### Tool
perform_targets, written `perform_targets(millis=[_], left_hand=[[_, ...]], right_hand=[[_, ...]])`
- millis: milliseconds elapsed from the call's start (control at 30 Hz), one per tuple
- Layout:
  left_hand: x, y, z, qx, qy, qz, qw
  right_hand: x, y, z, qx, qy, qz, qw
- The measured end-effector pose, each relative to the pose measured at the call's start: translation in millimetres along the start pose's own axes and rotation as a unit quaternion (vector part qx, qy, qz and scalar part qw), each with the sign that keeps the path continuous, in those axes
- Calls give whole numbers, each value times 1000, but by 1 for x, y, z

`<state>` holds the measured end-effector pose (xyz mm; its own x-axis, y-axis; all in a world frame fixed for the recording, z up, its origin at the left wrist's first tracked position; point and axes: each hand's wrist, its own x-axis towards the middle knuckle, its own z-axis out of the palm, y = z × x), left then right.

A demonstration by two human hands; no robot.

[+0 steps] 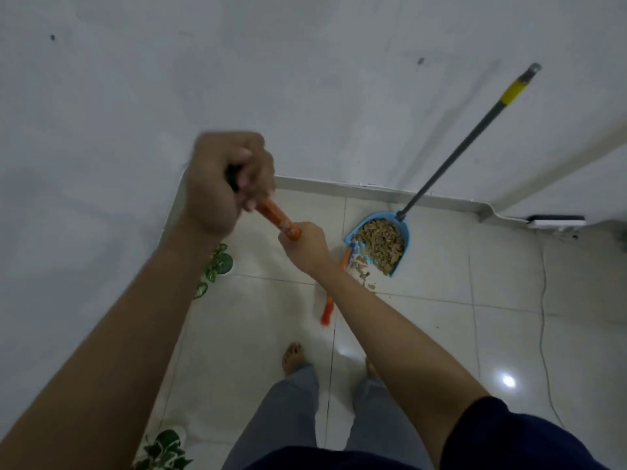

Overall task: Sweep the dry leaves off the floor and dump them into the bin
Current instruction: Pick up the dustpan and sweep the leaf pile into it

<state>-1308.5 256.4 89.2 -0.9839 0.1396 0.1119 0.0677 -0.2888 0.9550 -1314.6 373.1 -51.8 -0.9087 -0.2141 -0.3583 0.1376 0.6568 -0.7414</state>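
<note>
A pale tiled floor meets a white wall in a corner. Both hands grip an orange broom handle: the left hand curls around its top, and the right hand wraps it lower down. A blue dustpan near the wall holds dry leaves, with a few scattered at its lip.

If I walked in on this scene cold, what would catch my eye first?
Probably the two hands, stacked in the centre on an orange broom handle: the left hand grips high, the right hand lower. Next, the blue dustpan on the tiled floor by the wall, heaped with dry leaves, a few leaves still loose at its lip. Its long grey handle with a yellow band slants up to the right.
</note>
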Motion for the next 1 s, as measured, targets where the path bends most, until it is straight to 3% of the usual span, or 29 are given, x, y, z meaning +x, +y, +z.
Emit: perform_targets(millis=[167, 333, 500, 633, 833, 1000], left_hand=[[23, 45, -3, -42, -162, 30, 986], [27, 33, 17, -63, -217, -16, 974], [8, -32, 61, -2, -177, -99, 979], [-11, -76, 87, -40, -143, -185, 972], [-5, -79, 104, 16, -200, -136, 970], [16, -51, 107, 37, -218, -75, 972]], right_hand=[[-22, -28, -26, 19, 81, -33, 996], [-54, 4, -34, 38, 128, 22, 991], [-86, 80, -15, 78, 181, 160, 967], [-94, 115, 10, 120, 243, 219, 937], [-52, 105, 6, 249, 320, 198, 892], [-26, 82, -18, 267, 363, 133, 882]])
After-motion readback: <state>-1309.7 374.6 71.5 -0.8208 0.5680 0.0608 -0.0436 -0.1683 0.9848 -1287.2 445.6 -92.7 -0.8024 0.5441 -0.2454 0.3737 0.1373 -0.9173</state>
